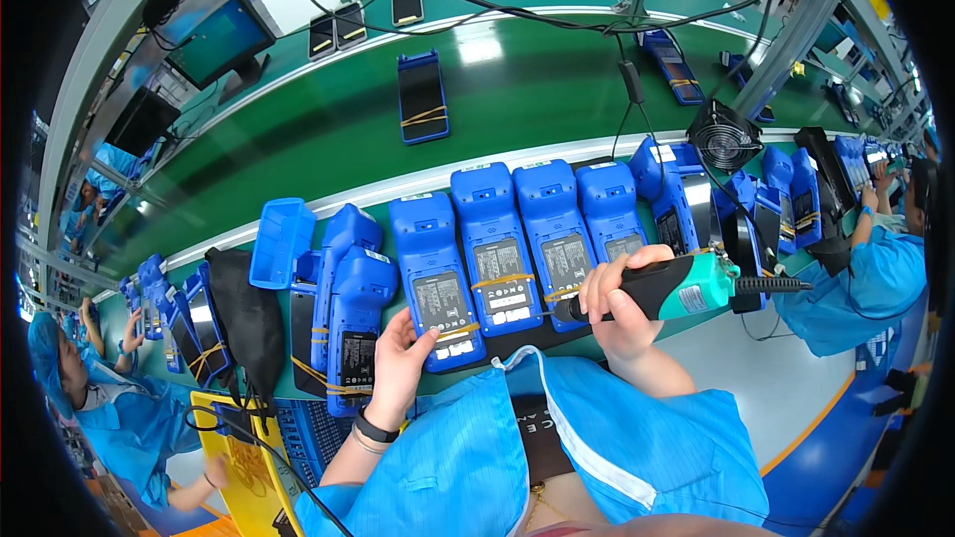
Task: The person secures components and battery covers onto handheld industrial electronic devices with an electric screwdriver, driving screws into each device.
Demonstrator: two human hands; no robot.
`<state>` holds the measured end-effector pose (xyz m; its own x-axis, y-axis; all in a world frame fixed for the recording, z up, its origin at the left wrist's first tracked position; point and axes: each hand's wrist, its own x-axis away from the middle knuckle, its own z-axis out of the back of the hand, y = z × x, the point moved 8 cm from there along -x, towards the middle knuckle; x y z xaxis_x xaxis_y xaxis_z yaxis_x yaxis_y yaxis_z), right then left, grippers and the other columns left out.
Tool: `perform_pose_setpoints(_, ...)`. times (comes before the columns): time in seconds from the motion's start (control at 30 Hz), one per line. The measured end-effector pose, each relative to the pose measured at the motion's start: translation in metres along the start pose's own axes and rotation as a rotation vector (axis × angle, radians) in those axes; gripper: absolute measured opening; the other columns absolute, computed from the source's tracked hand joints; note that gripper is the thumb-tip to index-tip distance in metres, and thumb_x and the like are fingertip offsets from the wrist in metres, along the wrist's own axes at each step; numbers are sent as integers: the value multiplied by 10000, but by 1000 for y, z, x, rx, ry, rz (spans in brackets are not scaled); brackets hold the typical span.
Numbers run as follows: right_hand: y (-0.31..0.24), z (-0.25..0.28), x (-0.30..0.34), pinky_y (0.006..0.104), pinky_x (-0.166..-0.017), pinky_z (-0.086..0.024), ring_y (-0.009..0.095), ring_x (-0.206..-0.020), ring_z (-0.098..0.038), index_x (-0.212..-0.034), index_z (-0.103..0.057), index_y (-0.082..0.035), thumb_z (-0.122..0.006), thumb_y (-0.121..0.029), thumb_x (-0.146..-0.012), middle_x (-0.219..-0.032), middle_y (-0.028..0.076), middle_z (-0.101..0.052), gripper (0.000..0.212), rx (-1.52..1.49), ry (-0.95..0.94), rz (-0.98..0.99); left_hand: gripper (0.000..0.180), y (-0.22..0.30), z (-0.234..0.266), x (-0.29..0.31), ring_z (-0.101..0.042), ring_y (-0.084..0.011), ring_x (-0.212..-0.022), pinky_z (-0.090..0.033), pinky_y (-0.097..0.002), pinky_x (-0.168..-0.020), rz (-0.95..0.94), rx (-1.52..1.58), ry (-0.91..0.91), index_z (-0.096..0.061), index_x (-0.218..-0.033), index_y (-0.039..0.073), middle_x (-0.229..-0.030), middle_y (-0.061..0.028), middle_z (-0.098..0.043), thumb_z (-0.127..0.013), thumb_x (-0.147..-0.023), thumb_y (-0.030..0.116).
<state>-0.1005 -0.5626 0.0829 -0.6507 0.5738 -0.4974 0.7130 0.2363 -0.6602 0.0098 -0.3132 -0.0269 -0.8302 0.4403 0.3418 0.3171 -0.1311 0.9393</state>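
My right hand [629, 318] is wrapped round a black and teal electric screwdriver [686, 288], held level over the right end of a row of blue handheld terminals. Its tip points left, by a terminal's lower part. My left hand [398, 360] grips the lower left edge of the nearest blue handheld terminal [430, 249], thumb on its face. That terminal lies back side up, its labelled battery showing and a rubber band round its lower end. To its right lie a second terminal [485, 204], a third terminal [548, 209] and another terminal [609, 201], partly hidden by my right hand.
Left of the row are stacked terminals [363, 273], a blue bin [282, 244] and a black bag [249, 323]. A yellow bin [234, 467] holds rubber bands. Beyond runs a green conveyor [318, 134] with a banded terminal [423, 94]. A black fan [726, 134] stands right; co-workers sit at both sides.
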Motion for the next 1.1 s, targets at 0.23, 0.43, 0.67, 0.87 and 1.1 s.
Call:
perform_pose_setpoints(0.23,12,7,-6,323,-532,-446,152,-519,-500,-1103,-379,-75,-599,10,-808,-699,72,-500,378,-128,0,-16,313,-13,0,-8,-605,-150,-963,-491,-263,-831,-12,262,18,-403,-1220,-12,-1087,-144,-619,-519,-937,55)
perform_pose_setpoints(0.43,4,9,-11,318,-514,-444,157,-513,-498,-1096,-380,-76,-595,-15,-816,-679,76,-507,358,-89,-31,2,277,2,14,-9,-606,-122,-911,-483,-246,-807,-148,192,144,-424,-1196,-23,-1016,-123,-643,-505,-938,39)
perform_pose_setpoints(0.67,-8,18,-11,312,-498,-433,153,-505,-487,-1100,-381,-71,-592,-19,-818,-669,76,-501,356,-73,-1,23,358,68,34,23,-611,-121,-919,-487,-228,-789,-405,-14,318,-428,-1239,-39,-1040,-113,-644,-536,-898,-22)
perform_pose_setpoints(0.87,-10,26,-13,310,-497,-432,156,-504,-483,-1101,-376,-68,-590,-20,-815,-668,78,-498,360,-49,8,32,360,173,7,69,-657,-374,-925,-544,-368,-758,-1136,-1284,543,-482,-1170,-141,-1070,-264,-627,-576,-841,-30)
perform_pose_setpoints(1.1,-10,32,-17,306,-493,-437,150,-494,-484,-1092,-376,-65,-599,-33,-817,-647,69,-492,355,-18,29,37,347,197,-14,49,-655,-369,-942,-547,-367,-773,-1374,-1463,430,-500,-1176,-131,-1097,-273,-620,-561,-848,-36)
